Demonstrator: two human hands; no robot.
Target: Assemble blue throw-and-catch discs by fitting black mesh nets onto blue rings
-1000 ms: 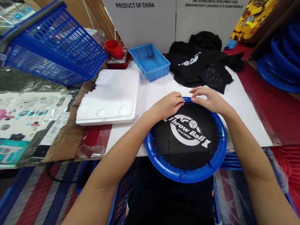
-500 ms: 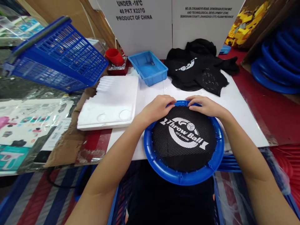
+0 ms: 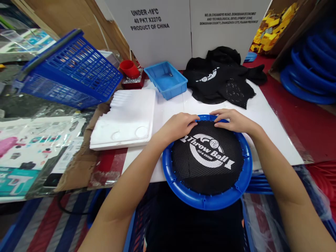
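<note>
A blue plastic ring with black mesh across it lies tilted toward me over the table's front edge. White "Throw Ball" lettering is printed on the mesh, whose border sits on small pegs around the ring. My left hand is closed at the far left of the rim, thumb and fingers pressing the mesh edge there. Just to the right, my right hand grips the far rim, forefinger over the ring and thumb on the mesh. A small gap separates the fingertips of both hands.
Black printed mesh pieces are heaped behind the ring, beside a light-blue tray. White foam and a tilted blue basket are at left. Blue rings stack at right; a white carton stands behind.
The view has shifted slightly, so everything sits a little lower. My right hand's fingers have moved slightly along the rim; both hands stay at the ring's far edge.
</note>
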